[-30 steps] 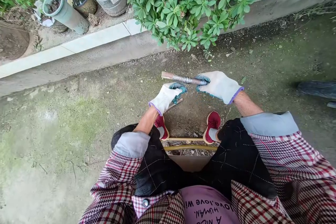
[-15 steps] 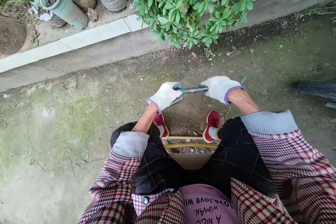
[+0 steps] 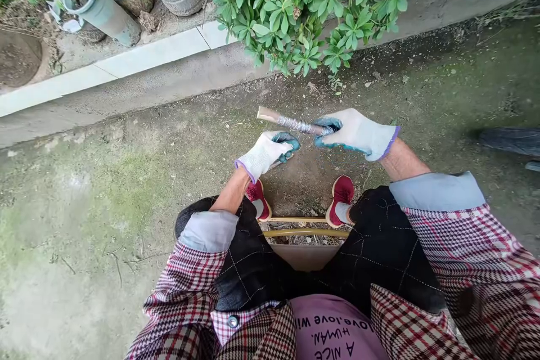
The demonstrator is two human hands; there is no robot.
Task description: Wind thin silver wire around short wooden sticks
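My right hand (image 3: 354,134), in a white glove with a blue-green palm, grips one end of a short stick (image 3: 269,114) wound with silvery wire (image 3: 300,125). The bare, pale end of the stick points left and slightly up, above my other hand. Lower and to the left, my left hand (image 3: 270,153), gloved alike, is closed in a fist apart from the stick. Part of a thin object shows beneath that fist, but its kind is hidden.
A leafy green bush (image 3: 291,17) overhangs the low concrete ledge (image 3: 139,59). Several pots, among them a tall pale one (image 3: 103,14), stand on the ledge at upper left. My red shoes (image 3: 342,194) are on the ground; a dark shoe-like shape (image 3: 510,142) lies at right.
The left hand has let go of the stick. My right hand has raised it slightly away, exposing its bare left end.
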